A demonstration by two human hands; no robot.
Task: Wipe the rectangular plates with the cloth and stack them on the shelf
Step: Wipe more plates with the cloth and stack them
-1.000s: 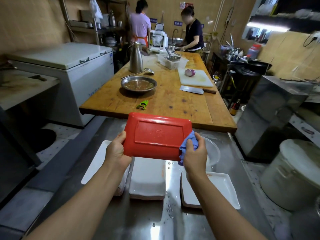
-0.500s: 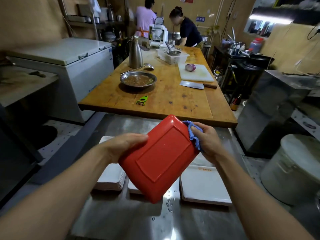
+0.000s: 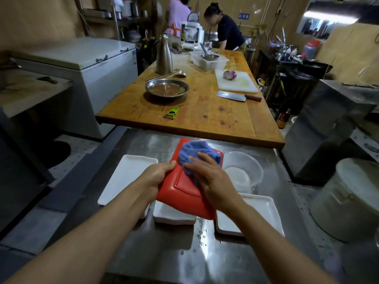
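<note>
A red rectangular plate (image 3: 182,198) is held upside down above the steel counter (image 3: 184,255). My left hand (image 3: 159,173) grips its left edge with fingers curled over the rim. My right hand (image 3: 207,177) lies on the plate's underside with fingers spread, pressing a blue cloth (image 3: 196,153) flat against it. Under the plate lie three white rectangular plates or stacks: one at the left (image 3: 127,177), a stack in the middle (image 3: 172,216), and one at the right (image 3: 264,214).
A clear bowl (image 3: 246,171) stands on the counter right of the red plate. Beyond lies a wooden table (image 3: 205,115) with a metal dish, green peeler, cleaver and cutting board. Two people work at its far end. A white pot (image 3: 352,199) stands at right.
The red plate has turned from tilted on end to lying flatter, bottom up. My right hand shifted from its right edge onto the underside, spreading the blue cloth over it.
</note>
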